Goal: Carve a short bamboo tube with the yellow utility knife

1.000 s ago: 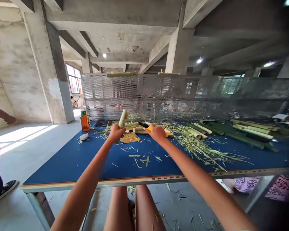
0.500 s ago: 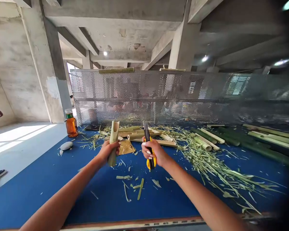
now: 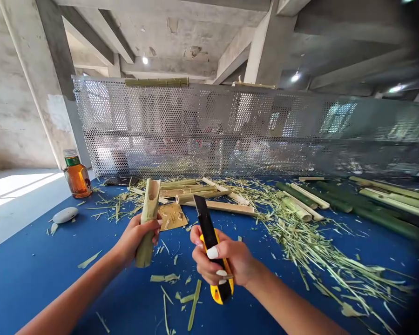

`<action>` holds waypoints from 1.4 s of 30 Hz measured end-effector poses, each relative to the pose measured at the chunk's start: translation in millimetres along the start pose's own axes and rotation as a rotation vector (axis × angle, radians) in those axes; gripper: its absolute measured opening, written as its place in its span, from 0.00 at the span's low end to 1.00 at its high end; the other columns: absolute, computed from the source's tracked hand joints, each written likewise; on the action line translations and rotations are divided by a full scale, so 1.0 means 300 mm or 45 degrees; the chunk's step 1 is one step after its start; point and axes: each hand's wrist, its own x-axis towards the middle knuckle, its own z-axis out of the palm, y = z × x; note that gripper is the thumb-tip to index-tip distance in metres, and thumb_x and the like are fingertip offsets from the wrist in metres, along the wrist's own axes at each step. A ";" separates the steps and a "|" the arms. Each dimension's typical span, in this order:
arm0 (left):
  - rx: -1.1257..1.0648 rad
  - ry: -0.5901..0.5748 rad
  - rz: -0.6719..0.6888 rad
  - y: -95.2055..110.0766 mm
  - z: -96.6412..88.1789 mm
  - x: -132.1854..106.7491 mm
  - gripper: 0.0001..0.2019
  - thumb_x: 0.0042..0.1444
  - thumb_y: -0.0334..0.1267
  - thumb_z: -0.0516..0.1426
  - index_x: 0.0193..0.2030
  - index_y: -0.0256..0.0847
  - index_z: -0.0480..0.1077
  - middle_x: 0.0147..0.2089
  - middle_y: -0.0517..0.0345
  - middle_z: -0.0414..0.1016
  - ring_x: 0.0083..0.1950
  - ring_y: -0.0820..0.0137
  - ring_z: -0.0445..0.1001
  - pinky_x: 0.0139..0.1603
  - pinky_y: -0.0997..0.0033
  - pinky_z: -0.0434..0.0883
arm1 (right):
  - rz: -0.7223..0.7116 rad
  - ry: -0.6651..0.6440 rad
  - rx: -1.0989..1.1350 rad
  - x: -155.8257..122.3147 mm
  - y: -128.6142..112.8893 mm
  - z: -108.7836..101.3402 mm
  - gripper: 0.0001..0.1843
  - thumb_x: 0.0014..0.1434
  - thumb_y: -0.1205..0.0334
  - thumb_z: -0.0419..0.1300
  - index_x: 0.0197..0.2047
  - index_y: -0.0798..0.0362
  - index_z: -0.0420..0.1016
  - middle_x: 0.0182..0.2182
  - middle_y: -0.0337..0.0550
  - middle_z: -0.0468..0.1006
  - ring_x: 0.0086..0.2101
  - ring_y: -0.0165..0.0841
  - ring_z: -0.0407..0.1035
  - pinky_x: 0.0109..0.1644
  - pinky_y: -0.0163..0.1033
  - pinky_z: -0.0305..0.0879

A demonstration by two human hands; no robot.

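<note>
My left hand [image 3: 137,236] is wrapped round a pale green bamboo piece [image 3: 150,200], held nearly upright above the table. Its upper end is cut open along one side, showing the hollow. In my right hand [image 3: 223,260] is a yellow and black utility knife [image 3: 209,232], its dark blade pointing up and slightly left. The thumb lies along the knife's handle. Knife and bamboo are apart. Behind them a small brown sheet [image 3: 173,217] lies on the table with shavings on it.
Bamboo strips and shavings [image 3: 314,251] litter the blue table [image 3: 101,288]. Split bamboo pieces [image 3: 223,207] lie at the back, and green bamboo lengths [image 3: 387,214] at the right. An amber bottle [image 3: 77,177] and a grey stone [image 3: 65,215] stand left. A perforated metal screen [image 3: 202,130] closes the back.
My right hand has come nearer and lower with the knife. My left hand has shifted left and slightly down with the bamboo. The view has tilted down, and the person at the left edge is out of view.
</note>
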 end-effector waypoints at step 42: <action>0.634 -0.134 0.375 -0.032 -0.026 0.023 0.14 0.44 0.41 0.58 0.37 0.38 0.65 0.24 0.63 0.67 0.21 0.76 0.67 0.22 0.76 0.66 | 0.187 0.911 -1.341 0.022 0.058 -0.067 0.25 0.46 0.39 0.61 0.34 0.52 0.61 0.21 0.34 0.66 0.19 0.26 0.61 0.22 0.33 0.57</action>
